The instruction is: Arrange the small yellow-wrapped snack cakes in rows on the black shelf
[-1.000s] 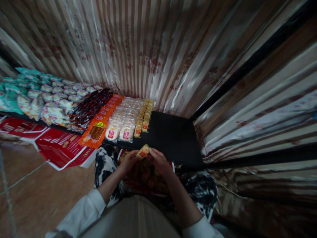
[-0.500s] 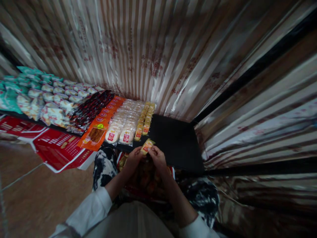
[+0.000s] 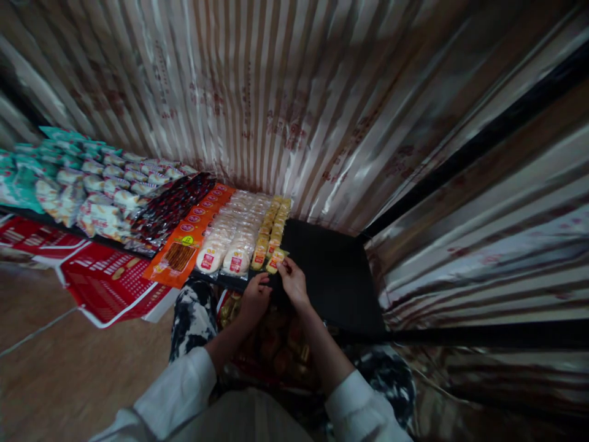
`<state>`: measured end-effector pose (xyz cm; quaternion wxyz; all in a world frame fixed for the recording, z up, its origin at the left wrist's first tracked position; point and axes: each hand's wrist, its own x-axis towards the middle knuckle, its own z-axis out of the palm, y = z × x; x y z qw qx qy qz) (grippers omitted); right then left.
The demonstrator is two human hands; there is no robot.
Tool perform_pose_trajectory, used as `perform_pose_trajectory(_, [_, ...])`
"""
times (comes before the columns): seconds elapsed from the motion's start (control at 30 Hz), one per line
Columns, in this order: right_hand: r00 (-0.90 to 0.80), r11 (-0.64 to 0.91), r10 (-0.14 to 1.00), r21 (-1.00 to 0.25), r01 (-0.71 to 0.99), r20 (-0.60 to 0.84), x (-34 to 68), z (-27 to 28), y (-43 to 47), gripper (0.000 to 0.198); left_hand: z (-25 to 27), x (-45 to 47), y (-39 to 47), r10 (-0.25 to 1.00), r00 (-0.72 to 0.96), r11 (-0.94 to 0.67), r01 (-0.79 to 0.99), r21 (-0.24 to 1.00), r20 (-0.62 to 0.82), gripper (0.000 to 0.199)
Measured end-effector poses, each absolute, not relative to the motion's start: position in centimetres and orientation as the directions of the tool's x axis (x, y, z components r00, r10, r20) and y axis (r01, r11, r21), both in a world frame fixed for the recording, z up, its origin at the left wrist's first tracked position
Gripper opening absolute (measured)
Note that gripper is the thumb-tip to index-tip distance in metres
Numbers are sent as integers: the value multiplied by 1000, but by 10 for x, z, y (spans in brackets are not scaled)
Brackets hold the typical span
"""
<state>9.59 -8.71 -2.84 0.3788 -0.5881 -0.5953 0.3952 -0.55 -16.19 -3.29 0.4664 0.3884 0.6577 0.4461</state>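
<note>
The right hand point(image 3: 294, 283) pinches a small yellow snack packet point(image 3: 275, 261) between thumb and fingers at the near end of the right-hand one of two rows of yellow packets point(image 3: 265, 228). These rows lie on a black shelf point(image 3: 335, 273), and the pinched packet sits just beside the front packet of the left-hand row. The left hand point(image 3: 256, 301) is near the shelf's front edge, apart from the packet, with its fingers loosely bent and a gap at the thumb; it appears to hold nothing.

Left of the yellow rows come two rows of round white packets point(image 3: 236, 260), a row of overlapping orange packets point(image 3: 179, 255), dark red packets point(image 3: 172, 209), white packets point(image 3: 103, 215) and teal bags point(image 3: 23, 187). Below the shelf, between the person's patterned trouser legs point(image 3: 194, 314), more gold-wrapped packets point(image 3: 230, 308) show dimly. Striped sheeting point(image 3: 239, 92) hangs behind the shelf.
</note>
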Motion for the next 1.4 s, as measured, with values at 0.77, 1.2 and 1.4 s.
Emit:
perform_pose_trajectory(0.77, [34,133,983,-824,551,181,81,-48,-75,41,-31,-2,-134,961,-276,69,332,941,27,47])
perform_pose_trajectory(1.2, [92,110,981,-872,476,173,78,-60,-75,43,-40,-2,-131,965,-263,111,370,923,-11,52])
perform_pose_trajectory(1.4, [81,116,982,-876,469,173,78,-62,-73,42,-46,-1,-132,965,-261,70,391,918,38,55])
